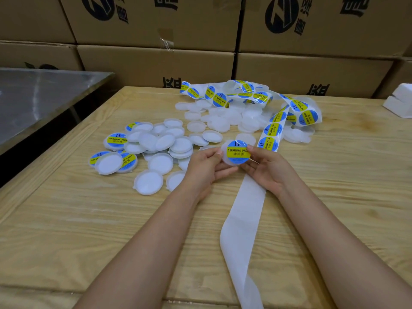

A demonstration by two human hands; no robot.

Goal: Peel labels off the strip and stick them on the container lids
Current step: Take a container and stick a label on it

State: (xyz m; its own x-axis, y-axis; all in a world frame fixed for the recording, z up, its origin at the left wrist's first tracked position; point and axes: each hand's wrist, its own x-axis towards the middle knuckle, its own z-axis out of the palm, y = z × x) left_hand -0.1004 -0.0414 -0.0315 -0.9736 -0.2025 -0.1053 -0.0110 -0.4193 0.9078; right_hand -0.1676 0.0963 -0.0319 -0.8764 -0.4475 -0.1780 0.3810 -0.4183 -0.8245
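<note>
A white round lid (pixel 225 160) with a blue and yellow label (pixel 237 152) on its face is held above the table between both hands. My left hand (pixel 206 167) grips its left edge; my right hand (pixel 266 168) presses on the label's right side. The label strip (pixel 270 131) runs from under my right hand to the back of the table, with several labels on it. Its bare white backing (pixel 243 221) trails toward me. A heap of lids (pixel 156 150) lies to the left, a few of them labelled (pixel 117 140).
A second heap of plain lids (pixel 225 119) lies under the coiled strip at the back of the wooden table (pixel 66 219). Cardboard boxes (pixel 156 61) form a wall behind. A metal table (pixel 38 97) stands at the left, white foam blocks (pixel 400 101) at the right.
</note>
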